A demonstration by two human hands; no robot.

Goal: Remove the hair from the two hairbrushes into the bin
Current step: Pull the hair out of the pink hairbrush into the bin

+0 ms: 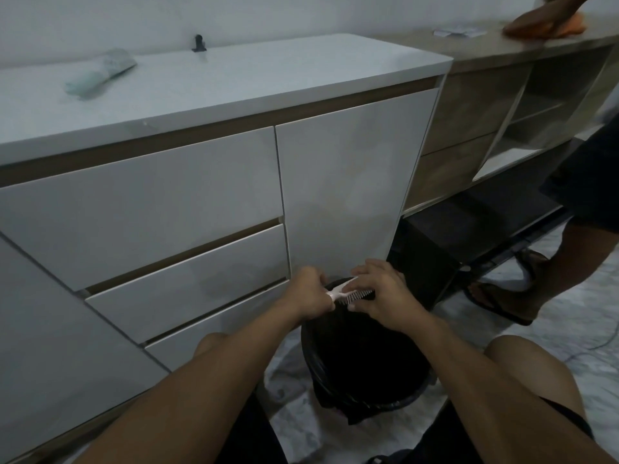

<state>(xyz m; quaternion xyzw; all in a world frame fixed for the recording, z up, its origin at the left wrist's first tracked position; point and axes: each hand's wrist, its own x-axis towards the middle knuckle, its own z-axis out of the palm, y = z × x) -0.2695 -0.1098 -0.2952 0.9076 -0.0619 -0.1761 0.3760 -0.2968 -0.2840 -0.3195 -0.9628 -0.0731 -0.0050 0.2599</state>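
The left hand (pixel 310 293) was closed in a fist round the pale pink handle of a hairbrush (pixel 348 293), and the right hand (pixel 382 296) lay over the brush head with its fingers curled onto the bristles, pinching there, though any hair between the fingertips was too small to make out. The brush was held level over the far rim of the black bin (pixel 365 360), which stood on the floor between the person's knees and was lined with a dark bag.

The brush looked light and stiff, a plastic thing that would not bend under a firm grip, so the handle was the sensible place to hold it, leaving the head free for the other hand. The hair itself would likely be soft, tangled and nearly weightless, apt to cling to fingers and drift, which argues for pulling it low over the bin's mouth. A second brush could not be picked out with certainty.

The floor (pixel 552 329) was pale marbled tile. Beyond the bin stood a white cabinet (pixel 201 202) with drawers and a door, its tabletop (pixel 234 78) carrying a pale green packet (pixel 100 72) at the far left. To the right, another person (pixel 569 195) in sandals wiped a wooden tabletop with an orange cloth (pixel 566 28).
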